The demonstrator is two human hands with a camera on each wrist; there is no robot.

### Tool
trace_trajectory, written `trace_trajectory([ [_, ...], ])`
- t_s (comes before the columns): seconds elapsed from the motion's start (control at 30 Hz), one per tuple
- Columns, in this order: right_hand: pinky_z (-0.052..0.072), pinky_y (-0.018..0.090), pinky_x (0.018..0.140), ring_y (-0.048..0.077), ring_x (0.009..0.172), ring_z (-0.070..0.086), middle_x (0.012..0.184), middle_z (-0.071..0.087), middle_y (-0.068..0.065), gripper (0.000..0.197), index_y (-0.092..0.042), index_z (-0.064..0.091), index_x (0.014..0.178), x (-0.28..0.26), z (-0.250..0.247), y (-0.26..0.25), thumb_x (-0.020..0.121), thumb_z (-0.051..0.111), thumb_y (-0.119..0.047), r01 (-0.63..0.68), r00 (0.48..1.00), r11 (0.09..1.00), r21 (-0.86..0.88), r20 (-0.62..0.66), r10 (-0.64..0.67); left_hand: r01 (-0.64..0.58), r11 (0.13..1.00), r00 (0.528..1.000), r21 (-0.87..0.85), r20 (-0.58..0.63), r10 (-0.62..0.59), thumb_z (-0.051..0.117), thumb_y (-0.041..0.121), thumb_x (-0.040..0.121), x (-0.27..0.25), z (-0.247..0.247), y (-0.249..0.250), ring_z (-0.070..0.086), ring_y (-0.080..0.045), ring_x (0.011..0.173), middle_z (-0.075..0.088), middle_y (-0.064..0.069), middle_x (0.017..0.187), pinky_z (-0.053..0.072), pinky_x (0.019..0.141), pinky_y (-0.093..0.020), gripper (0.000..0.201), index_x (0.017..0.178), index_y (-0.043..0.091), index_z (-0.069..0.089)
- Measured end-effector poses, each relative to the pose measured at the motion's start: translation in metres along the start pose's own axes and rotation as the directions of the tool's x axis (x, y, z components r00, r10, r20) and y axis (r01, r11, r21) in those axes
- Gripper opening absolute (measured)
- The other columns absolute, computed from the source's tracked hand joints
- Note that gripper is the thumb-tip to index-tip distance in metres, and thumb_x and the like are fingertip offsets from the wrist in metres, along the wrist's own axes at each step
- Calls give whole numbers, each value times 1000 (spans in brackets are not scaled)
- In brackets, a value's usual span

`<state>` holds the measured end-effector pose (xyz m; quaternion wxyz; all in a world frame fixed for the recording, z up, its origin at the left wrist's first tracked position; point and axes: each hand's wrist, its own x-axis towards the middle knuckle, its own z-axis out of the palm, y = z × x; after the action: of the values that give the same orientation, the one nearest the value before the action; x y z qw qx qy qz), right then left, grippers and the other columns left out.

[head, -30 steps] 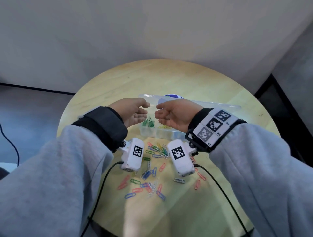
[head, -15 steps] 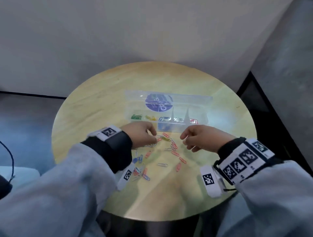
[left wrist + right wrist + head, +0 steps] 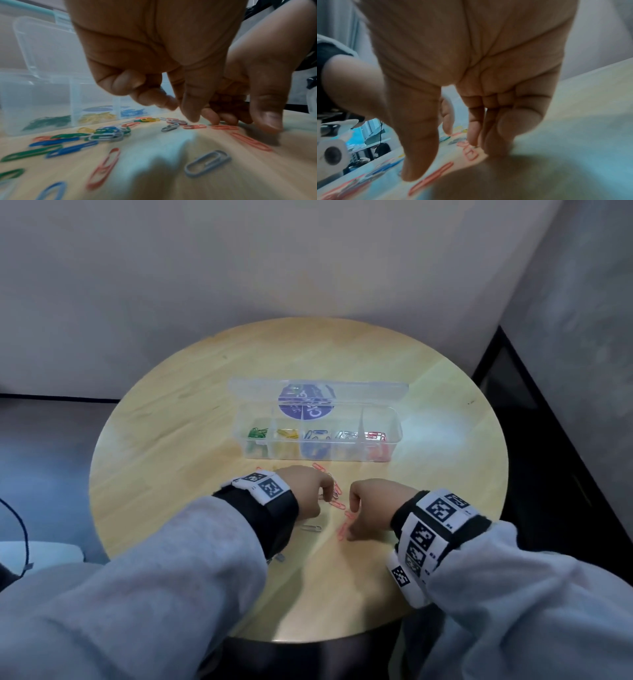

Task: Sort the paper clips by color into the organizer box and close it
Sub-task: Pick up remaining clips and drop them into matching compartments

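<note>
Clips scattered beside organizer box

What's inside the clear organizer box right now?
The organizer box holds sorted clips: green, yellow, blue, white, red. Its translucent walls blur the lower piles, so counts are unclear.
</note>
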<state>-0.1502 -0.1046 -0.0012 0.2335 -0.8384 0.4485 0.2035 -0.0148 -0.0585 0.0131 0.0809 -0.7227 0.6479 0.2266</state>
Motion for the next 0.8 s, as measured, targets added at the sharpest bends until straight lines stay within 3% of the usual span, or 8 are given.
trace_trajectory([
  [0.17, 39, 26, 71, 18, 85, 51, 94, 56, -3, 30, -20, 52, 89, 10, 2, -1, 75, 74, -33, 94, 995, 996, 9, 38, -94, -41, 999, 997, -8, 60, 41, 57, 13, 84, 15, 2, 6, 51, -17, 89, 48, 7, 93, 34, 68, -23, 28, 107, 27, 63],
  [0.33, 40, 25, 69, 17, 83, 52, 90, 58, -2, 20, -20, 55, 85, 14, 2, -3, 78, 72, -25, 107, 994, 994, 11, 35, -108, -7, 999, 1000, -45, 13, 8, 60, 17, 82, 23, 10, 8, 50, -14, 81, 50, 11, 80, 30, 51, -19, 20, 98, 25, 67],
  [0.4, 42, 24, 68, 17, 80, 53, 87, 60, -2, 13, -20, 56, 80, 16, 4, -3, 79, 69, -20, 115, 993, 993, -1, 39, -115, -3, 999, 1000, -51, 5, 3, 61, 17, 81, 25, 11, 7, 52, -13, 83, 58, 10, 89, 32, 53, -19, 16, 94, 25, 67],
  [0.5, 43, 23, 63, 18, 75, 54, 79, 61, -3, 21, -23, 52, 65, 17, 6, -1, 78, 64, -12, 152, 988, 988, -17, 34, -152, 2, 999, 1000, -32, -5, -2, 60, 18, 81, 26, 13, 4, 53, -14, 82, 63, 7, 95, 32, 53, -19, 9, 85, 25, 62],
  [0.6, 38, 23, 56, 15, 73, 50, 72, 52, -9, 15, -22, 55, 78, 14, 4, 1, 78, 67, -14, 195, 979, 981, 3, 58, -195, -1, 999, 1000, -39, -22, 0, 61, 16, 79, 24, 13, 1, 49, -15, 79, 50, 10, 76, 29, 51, -20, 11, 87, 24, 57],
  [0.7, 36, 22, 57, 15, 75, 50, 71, 47, -11, 16, -23, 55, 83, 11, 5, -1, 78, 66, -13, 247, 966, 969, -16, 87, -244, -29, 999, 999, -42, 19, 30, 62, 21, 81, 24, 12, 0, 49, -15, 81, 47, 11, 76, 34, 60, -23, 18, 99, 26, 62],
  [0.8, 34, 18, 55, 15, 77, 50, 76, 53, -8, 13, -23, 56, 81, 9, 5, 0, 81, 62, -11, 246, 966, 965, -95, 101, -237, -38, 998, 998, -54, 48, 41, 64, 25, 81, 23, 12, 2, 52, -13, 81, 48, 12, 72, 38, 62, -23, 8, 88, 28, 65],
])
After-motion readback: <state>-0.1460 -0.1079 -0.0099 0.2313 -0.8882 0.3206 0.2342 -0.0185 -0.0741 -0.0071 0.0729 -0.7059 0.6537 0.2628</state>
